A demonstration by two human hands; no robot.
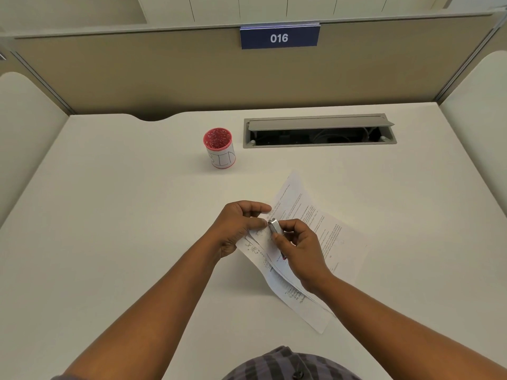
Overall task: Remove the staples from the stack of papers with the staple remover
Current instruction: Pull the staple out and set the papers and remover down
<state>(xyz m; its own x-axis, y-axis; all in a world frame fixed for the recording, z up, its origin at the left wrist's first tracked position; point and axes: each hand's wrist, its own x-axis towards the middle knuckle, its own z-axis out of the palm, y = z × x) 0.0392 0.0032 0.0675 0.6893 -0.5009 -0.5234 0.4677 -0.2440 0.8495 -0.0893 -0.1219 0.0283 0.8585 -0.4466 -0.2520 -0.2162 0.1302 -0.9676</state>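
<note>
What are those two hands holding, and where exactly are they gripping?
The right hand pinches the staple remover along its sides, metal tip forward. The left hand grips the stack of papers at its near-left corner.

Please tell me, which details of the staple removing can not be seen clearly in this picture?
- Staple: head view, not visible; the left hand and staple remover cover that paper corner.
- Staple remover: its rear part is hidden by the right hand.
- Papers: printed text too small to read; sheet count unclear.
- Red cup: its contents cannot be made out.
- Cable slot: interior dark.
</note>
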